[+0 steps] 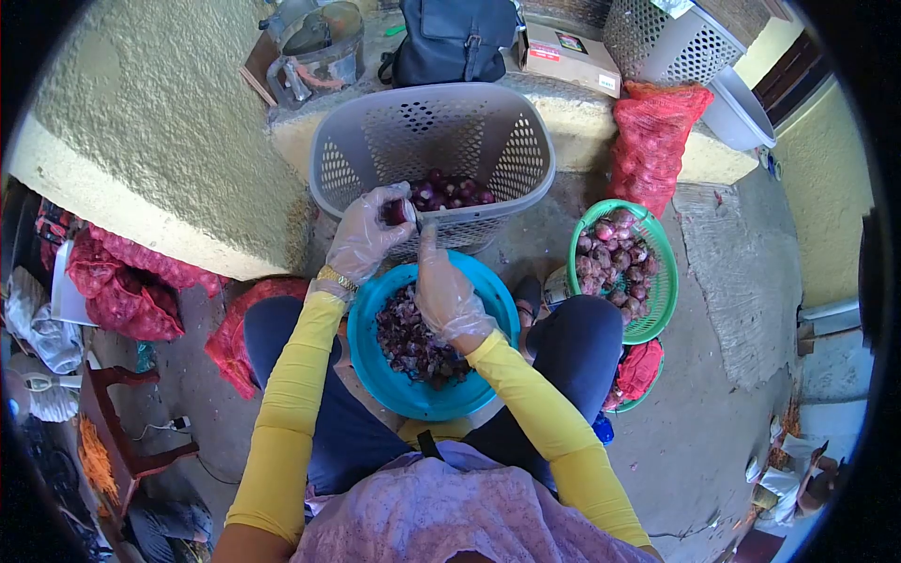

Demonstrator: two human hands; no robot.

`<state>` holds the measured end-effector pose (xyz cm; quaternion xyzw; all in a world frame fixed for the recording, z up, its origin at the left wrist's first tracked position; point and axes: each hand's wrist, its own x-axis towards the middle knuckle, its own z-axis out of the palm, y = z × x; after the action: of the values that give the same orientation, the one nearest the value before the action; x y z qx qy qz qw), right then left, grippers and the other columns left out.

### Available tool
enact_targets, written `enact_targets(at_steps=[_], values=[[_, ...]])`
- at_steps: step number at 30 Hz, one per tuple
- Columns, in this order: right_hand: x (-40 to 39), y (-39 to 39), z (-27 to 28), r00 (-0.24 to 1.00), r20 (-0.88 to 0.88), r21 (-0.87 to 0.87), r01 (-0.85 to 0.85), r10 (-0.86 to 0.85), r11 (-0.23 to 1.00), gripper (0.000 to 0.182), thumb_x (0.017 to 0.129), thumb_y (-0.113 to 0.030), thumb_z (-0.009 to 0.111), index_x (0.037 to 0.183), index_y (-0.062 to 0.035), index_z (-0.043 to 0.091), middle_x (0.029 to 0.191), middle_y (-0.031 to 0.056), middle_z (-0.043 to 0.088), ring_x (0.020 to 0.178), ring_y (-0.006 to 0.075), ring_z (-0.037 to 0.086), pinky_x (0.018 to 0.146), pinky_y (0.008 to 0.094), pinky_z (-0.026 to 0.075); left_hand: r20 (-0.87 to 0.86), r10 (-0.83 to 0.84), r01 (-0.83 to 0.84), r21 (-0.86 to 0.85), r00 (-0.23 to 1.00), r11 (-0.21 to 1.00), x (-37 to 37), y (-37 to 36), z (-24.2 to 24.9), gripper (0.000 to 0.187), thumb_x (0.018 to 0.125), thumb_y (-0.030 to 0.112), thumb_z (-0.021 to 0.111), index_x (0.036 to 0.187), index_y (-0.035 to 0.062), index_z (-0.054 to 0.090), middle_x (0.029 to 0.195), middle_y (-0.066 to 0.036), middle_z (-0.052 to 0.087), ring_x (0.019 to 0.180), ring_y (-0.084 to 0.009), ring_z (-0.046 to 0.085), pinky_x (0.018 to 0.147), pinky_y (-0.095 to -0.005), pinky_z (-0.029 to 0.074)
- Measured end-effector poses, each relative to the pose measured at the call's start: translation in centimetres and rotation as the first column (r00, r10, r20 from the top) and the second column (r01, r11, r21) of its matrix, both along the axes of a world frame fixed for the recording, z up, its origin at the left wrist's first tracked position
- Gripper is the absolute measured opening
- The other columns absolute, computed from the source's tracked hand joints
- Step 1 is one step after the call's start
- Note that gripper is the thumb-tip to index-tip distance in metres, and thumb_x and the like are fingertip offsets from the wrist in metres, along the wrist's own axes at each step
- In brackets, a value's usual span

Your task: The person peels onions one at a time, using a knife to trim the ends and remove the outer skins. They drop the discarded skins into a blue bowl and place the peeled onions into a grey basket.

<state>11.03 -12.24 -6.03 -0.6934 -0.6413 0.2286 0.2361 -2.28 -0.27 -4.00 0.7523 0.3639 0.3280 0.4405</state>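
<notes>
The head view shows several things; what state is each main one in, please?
Left hand in translucent glove: fingers closed around a purple onion.
Right hand in translucent glove: near that onion; grip unclear.
Grey perforated plastic basket: open, partly filled with onions.
Round blue plastic basin: open, holding onion skins.
Round green plastic basket: open, holding onions.
Red mesh sack: bulging.
Black bag: flap down.

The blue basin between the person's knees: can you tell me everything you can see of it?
The blue basin is round, wide and open-topped, with a raised rim and a smooth surface that looks like plastic. It sits face up, just on the person's side of the grey basket. Dark purple, papery onion peelings lie heaped on its bottom, leaving bare blue around them. The gloved right hand covers part of it; whether they touch is unclear. Its underside is hidden.
</notes>
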Motion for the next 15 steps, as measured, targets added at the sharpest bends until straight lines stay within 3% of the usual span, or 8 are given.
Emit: enact_targets(at_steps=[3, 6, 8, 10, 12, 15], values=[[-0.2, -0.4, 0.0, 1.000, 0.019, -0.030, 0.003, -0.002, 1.000, 0.085, 0.088, 0.002, 0.057, 0.158, 0.0142, 0.011, 0.113, 0.0379, 0.061, 0.092, 0.0489, 0.069, 0.077, 0.0533, 0.057, -0.012, 0.003, -0.004, -0.106, 1.000, 0.994, -0.1, 0.1, 0.2, 0.054, 0.085, 0.005, 0.080, 0.135, -0.0029, 0.060, 0.118, -0.013, 0.070, 0.109, -0.0196, 0.067, 0.100, -0.0332, 0.053], [-0.1, -0.4, -0.1, 1.000, 0.008, -0.030, 0.005, -0.005, 1.000, 0.086, 0.086, 0.002, 0.059, 0.158, 0.0145, 0.012, 0.111, 0.0382, 0.062, 0.092, 0.0482, 0.070, 0.076, 0.0530, 0.058, 0.001, -0.014, 0.014, -0.071, 1.000, 0.997, -0.1, -0.2, 0.6, 0.052, 0.087, 0.007, 0.079, 0.135, -0.0027, 0.061, 0.120, -0.013, 0.071, 0.110, -0.0219, 0.068, 0.103, -0.0338, 0.051], [-0.1, -0.5, -0.3, 0.999, 0.039, -0.007, 0.008, -0.007, 1.000, 0.081, 0.090, -0.003, 0.057, 0.158, 0.0117, 0.016, 0.109, 0.0317, 0.062, 0.090, 0.0472, 0.067, 0.076, 0.0540, 0.055, -0.032, -0.020, 0.019, -0.052, 0.999, 0.998, -0.4, 0.1, 0.6, 0.052, 0.088, 0.008, 0.078, 0.135, -0.0027, 0.060, 0.124, -0.014, 0.069, 0.113, -0.0228, 0.067, 0.105, -0.0344, 0.050], [-0.1, -0.4, -0.8, 1.000, 0.026, 0.028, 0.017, -0.018, 0.999, 0.077, 0.091, -0.004, 0.055, 0.157, 0.0124, 0.019, 0.107, 0.0321, 0.062, 0.089, 0.0472, 0.067, 0.076, 0.0538, 0.055, -0.064, -0.030, 0.028, -0.033, 0.997, 0.999, -0.3, 0.3, 0.0, 0.052, 0.089, 0.009, 0.077, 0.136, -0.0028, 0.059, 0.129, -0.015, 0.068, 0.116, -0.0237, 0.066, 0.107, -0.0351, 0.049], [-0.1, -0.3, -0.6, 1.000, 0.010, 0.057, 0.027, -0.028, 0.998, 0.073, 0.093, -0.004, 0.054, 0.156, 0.0131, 0.022, 0.104, 0.0324, 0.063, 0.089, 0.0471, 0.067, 0.076, 0.0537, 0.055, 0.118, -0.007, -0.004, 0.098, 0.993, 0.995, 0.1, 0.2, -1.0, 0.050, 0.091, 0.011, 0.075, 0.138, 0.0005, 0.058, 0.136, -0.012, 0.064, 0.124, -0.0209, 0.060, 0.108, -0.0345, 0.048], [0.1, -0.2, 0.2, 0.994, -0.081, 0.032, 0.072, -0.069, 0.997, 0.065, 0.096, -0.005, 0.051, 0.154, 0.0137, 0.027, 0.094, 0.0316, 0.063, 0.086, 0.0458, 0.068, 0.074, 0.0533, 0.054, 0.101, -0.047, 0.048, 0.001, 0.994, 0.999, -0.1, 0.1, -0.6, 0.054, 0.090, 0.004, 0.074, 0.141, 0.0007, 0.055, 0.144, -0.016, 0.059, 0.133, -0.0243, 0.056, 0.113, -0.0367, 0.046]])
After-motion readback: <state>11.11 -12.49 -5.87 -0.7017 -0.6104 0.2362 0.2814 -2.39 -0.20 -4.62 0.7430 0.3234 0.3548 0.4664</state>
